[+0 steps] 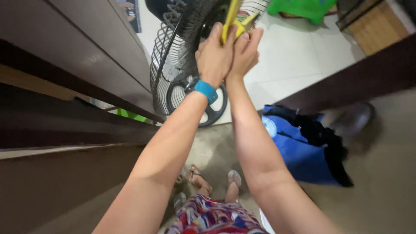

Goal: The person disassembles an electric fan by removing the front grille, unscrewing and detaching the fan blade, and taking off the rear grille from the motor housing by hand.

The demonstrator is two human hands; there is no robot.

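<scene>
- A dark brown cabinet (65, 56) fills the left side of the frame from top to bottom; its smooth, flat panels leave only a narrow passage beside the person.
- The floor (290, 56) is pale glossy tile in the upper middle, changing to a duller grey-beige surface lower down. Open floor lies to the lower right.
- A dark brown wooden edge (368, 73) runs diagonally across the upper right, closing in the passage from that side.
- A blue fabric bag (299, 151) with black cloth draped over it lies on the floor at centre right, just beside the right forearm.
- A black wire fan (182, 56) stands at upper centre, close against the cabinet. Its round grille is made of thin curved metal ribs, and a round dark base shows beneath.
- A green plastic object (303, 8) sits on the tile at the top edge, well apart from the hands.
- The left hand (214, 56), with a blue band on its wrist, is raised in front of the fan, its grip pressed together around a yellow cloth (232, 21).
- The right hand (245, 54) touches the left hand, its fingers curled shut on the same cloth.
- The yellow cloth sticks up from between both hands, against the fan grille at top centre.
- Sandalled feet (203, 180) stand on the floor at bottom centre.
</scene>
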